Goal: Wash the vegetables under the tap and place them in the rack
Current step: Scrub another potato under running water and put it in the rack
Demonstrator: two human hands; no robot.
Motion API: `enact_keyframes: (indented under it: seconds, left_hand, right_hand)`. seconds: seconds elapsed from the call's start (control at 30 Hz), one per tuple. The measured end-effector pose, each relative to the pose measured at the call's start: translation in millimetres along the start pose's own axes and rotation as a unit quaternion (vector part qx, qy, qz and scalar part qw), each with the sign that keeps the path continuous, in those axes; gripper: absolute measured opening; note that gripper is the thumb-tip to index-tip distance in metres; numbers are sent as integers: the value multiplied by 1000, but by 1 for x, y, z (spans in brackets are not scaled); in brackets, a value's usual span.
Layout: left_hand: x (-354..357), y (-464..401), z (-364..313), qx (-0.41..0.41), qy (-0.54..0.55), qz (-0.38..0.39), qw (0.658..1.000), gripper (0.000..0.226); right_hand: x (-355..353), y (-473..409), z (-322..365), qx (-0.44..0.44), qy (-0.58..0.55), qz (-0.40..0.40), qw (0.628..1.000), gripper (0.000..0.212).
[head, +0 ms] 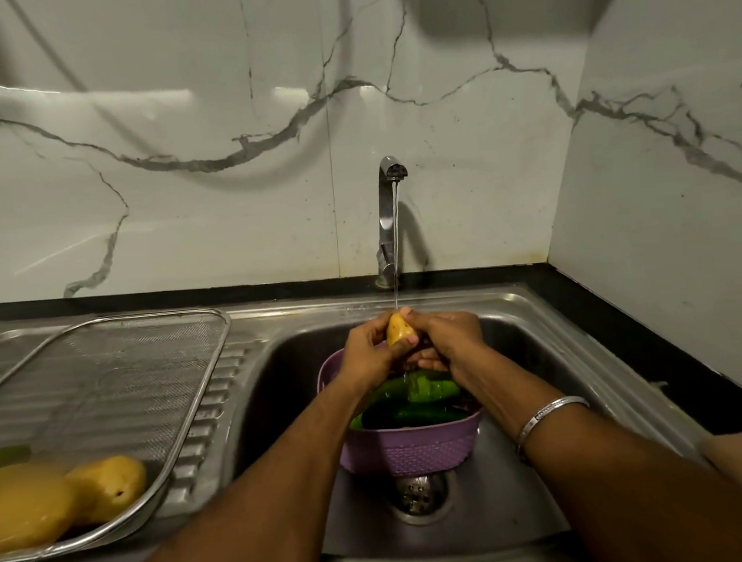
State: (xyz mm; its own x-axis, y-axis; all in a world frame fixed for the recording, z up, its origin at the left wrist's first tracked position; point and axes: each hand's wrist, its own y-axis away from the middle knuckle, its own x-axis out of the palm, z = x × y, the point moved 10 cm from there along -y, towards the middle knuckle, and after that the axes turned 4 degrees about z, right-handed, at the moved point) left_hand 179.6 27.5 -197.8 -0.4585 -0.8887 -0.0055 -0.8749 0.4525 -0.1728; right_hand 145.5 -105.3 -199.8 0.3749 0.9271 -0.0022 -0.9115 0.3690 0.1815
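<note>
Currently both hands are meeting under the tap [392,215] at centre frame; the left hand [367,353] is curling round a small yellow potato [400,330] from the left side, and the right hand [445,339] is closing on it from the right, fingers wrapped beneath; a thin stream of water is landing on the potato's upper tip. The potato is being held above a purple colander [410,449] sitting in the sink [546,381]; green vegetables [417,401], long ones, are lying inside the colander, directly below the hands.

Handling judgement: the potato looks firm and rigid, light for two hands, not fragile; wet skin is probably making it slippery; holding across its thick middle with the thumb opposing the fingers seems safest, leaving the ends free for rubbing.

The mesh rack [97,379] is resting on the draining board at left of frame, well apart from the sink bowl; yellow produce [54,497] is lying in its lower left corner; transfer would call for a one-handed carry leftward over the sink's edge.
</note>
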Motion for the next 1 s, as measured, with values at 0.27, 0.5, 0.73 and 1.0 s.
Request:
enact_keyframes:
  seconds: [0.27,0.5,0.73,1.0]
  left_hand:
    - [-8,1,8,-24,10,-14,1000,47]
    - [-8,-5,-3,23,-117,-49,992,47]
    - [-7,-4,-7,58,-241,-62,967,53]
    - [-15,-9,11,-1,-131,-25,991,40]
  right_hand:
    - [2,-2,-4,61,0,71,996,24]
    - [5,3,-7,62,-10,69,996,22]
    - [3,2,0,8,50,2,999,38]
    - [5,0,-2,40,33,88,995,19]
